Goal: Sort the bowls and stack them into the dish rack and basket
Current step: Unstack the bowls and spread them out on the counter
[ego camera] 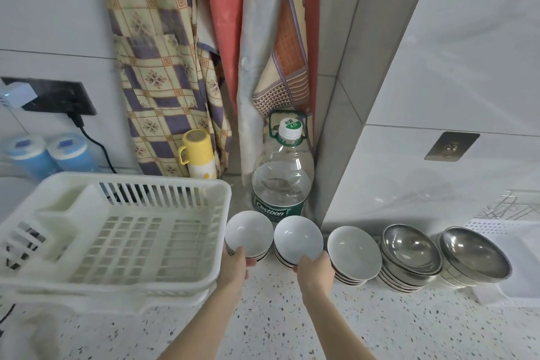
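Observation:
Three stacks of white ceramic bowls stand in a row on the speckled counter. My left hand grips the near rim of the left stack. My right hand grips the near rim of the middle stack. The third white stack stands just right of my right hand. Further right are two stacks of steel bowls. A white plastic dish rack with nothing in it sits to the left, beside the left stack.
A large water bottle stands behind the white bowls. A yellow flask and two blue-lidded jars stand by the wall. A white perforated basket sits at the far right behind the steel bowls. Aprons hang above.

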